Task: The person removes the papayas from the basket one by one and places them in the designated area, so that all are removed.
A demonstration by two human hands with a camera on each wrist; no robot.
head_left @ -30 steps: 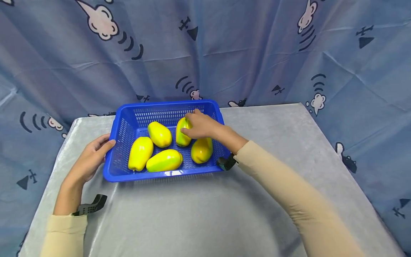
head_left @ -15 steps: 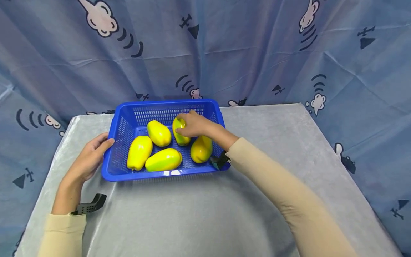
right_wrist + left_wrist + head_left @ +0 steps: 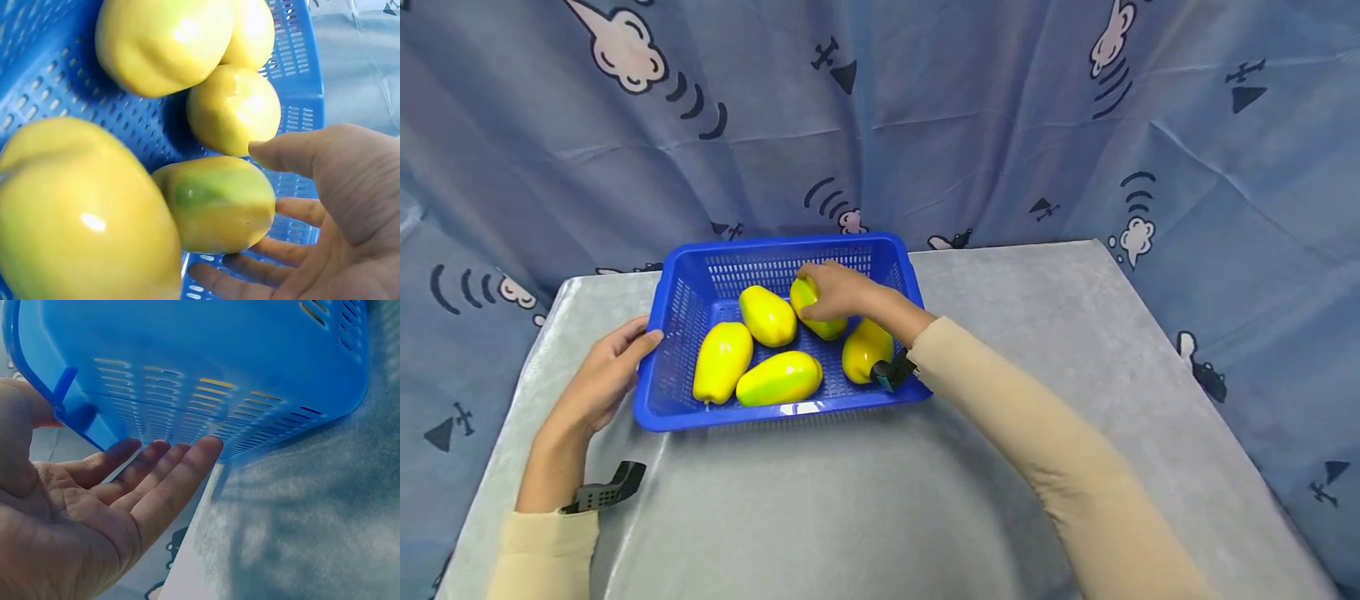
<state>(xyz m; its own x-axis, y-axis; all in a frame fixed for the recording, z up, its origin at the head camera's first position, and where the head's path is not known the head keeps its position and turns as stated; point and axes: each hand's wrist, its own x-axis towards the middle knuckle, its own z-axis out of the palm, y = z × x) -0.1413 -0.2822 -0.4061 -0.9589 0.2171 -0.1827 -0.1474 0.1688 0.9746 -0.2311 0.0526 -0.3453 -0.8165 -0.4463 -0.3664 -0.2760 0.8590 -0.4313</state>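
A blue plastic basket [image 3: 782, 414] with slotted walls holds several glossy yellow papayas with greenish patches. My left hand [image 3: 601, 377] holds the basket's left end; in the left wrist view the thumb is over the rim and the fingers lie against the outer wall. Inside the basket, my right hand [image 3: 838, 292] holds the papaya [image 3: 826, 323] at the back middle, thumb on one side and fingers on the other. This papaya [image 3: 219, 203] leans close to the papaya [image 3: 767, 317] left of it. Below my right wrist lies another papaya [image 3: 861, 350], partly hidden by the wrist strap.
The basket stands on a grey cloth-covered table [image 3: 820, 517], near its back edge. A blue patterned curtain [image 3: 925, 125] hangs behind and at both sides. Two more papayas lie at the basket's front left, one upright [image 3: 722, 362] and one sideways [image 3: 780, 377].
My right hand has moved left inside the basket, and the papaya in it has shifted left and tilted toward its neighbour. My left hand has stayed on the basket's rim.
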